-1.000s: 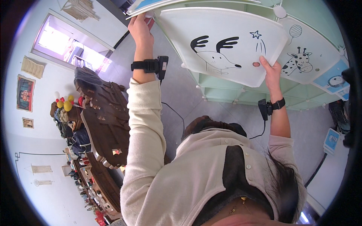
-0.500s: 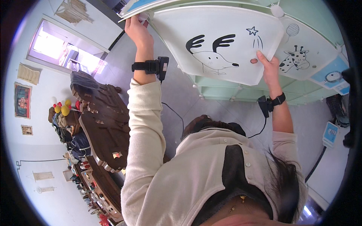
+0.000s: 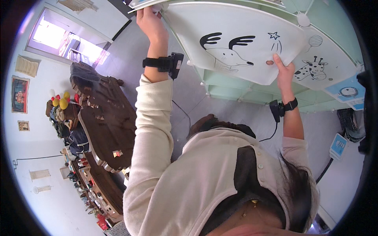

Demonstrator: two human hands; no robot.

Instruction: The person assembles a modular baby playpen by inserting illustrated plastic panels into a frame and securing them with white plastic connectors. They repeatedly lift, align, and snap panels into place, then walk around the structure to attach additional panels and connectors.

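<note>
A white plastic door panel [image 3: 236, 43] with a line-drawn deer and a star hangs tilted from a pale green cube storage cabinet [image 3: 252, 92]. My right hand [image 3: 284, 72] pinches its right lower edge, the thumb flat on the face beside a small round hole. At the panel's upper left corner, my left hand [image 3: 151, 25] is closed around a white corner connector [image 3: 156, 8]; some of its fingers are hidden behind the edge. Beside the right hand is another white panel [image 3: 334, 67] with a giraffe and a balloon.
Blue printed panels [image 3: 348, 92] sit at the cabinet's right end. A carved dark wooden bench [image 3: 106, 118] stands on the left, with a cluttered wooden cabinet [image 3: 98, 181] nearer. Cables hang from both wristbands. A light blue flat device [image 3: 338, 146] is at the right.
The whole view has shifted slightly. The panel appears a little higher and further right. My left hand is slightly higher and further right; both hands keep their holds.
</note>
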